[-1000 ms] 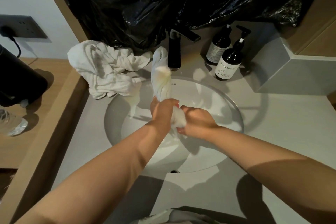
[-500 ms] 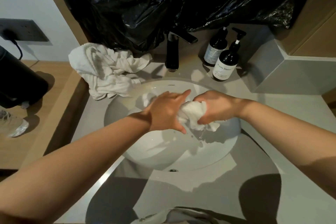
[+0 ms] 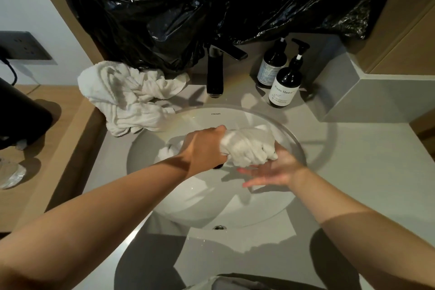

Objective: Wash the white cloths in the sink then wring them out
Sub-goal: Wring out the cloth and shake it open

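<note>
Grips a bunched white cloth [image 3: 247, 146] over the sink [image 3: 235, 202] with the left hand [image 3: 206, 147], all fingers curled tight round one end. Holds the right hand [image 3: 270, 172] flat and loose right under it, fingers straight and not closed, palm up and touching the other end of the bunch. Leaves a second heap of white cloth [image 3: 128, 99] past the left knuckles, on the counter [image 3: 357, 172] at the sink's edge, near the black tap [image 3: 214, 73].

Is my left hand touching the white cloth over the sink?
Touching. The head view shows the left hand gripping one end of the bunched white cloth above the sink.
</note>
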`<action>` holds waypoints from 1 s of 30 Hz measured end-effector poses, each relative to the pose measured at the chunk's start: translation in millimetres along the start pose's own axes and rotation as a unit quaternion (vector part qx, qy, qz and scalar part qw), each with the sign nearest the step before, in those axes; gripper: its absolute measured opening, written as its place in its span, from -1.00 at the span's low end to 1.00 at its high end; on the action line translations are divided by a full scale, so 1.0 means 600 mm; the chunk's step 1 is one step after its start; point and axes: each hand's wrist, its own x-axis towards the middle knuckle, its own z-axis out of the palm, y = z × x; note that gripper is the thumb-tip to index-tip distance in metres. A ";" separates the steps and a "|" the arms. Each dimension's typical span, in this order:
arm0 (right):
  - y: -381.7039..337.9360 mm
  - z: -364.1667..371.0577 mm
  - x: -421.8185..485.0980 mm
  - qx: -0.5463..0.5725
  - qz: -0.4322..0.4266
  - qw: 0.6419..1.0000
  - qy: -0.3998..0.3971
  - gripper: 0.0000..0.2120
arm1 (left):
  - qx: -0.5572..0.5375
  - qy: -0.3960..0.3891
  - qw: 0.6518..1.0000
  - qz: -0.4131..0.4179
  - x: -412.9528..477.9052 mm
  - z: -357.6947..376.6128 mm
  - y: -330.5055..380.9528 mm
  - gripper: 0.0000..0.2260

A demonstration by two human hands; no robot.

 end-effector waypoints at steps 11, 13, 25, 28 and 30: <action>-0.025 0.010 0.023 -0.078 0.048 0.995 0.026 -0.59 | 0.254 0.094 0.946 0.178 -0.007 0.033 -0.018 -0.56; -0.011 0.033 0.042 -0.071 0.036 0.992 0.096 -0.60 | 0.261 0.110 0.940 0.189 -0.005 0.043 -0.005 -0.57; -0.028 0.152 0.056 -0.191 -0.417 0.837 0.299 -0.83 | -0.450 -0.241 0.849 -0.134 0.024 0.031 0.006 -0.63; -0.026 0.153 0.063 -0.219 -0.438 0.825 0.281 -0.81 | -0.510 -0.324 0.782 -0.151 0.028 0.023 0.001 -0.82; -0.025 0.155 0.066 -0.208 -0.434 0.832 0.275 -0.83 | -0.551 -0.371 0.731 -0.154 0.025 0.021 -0.003 -0.85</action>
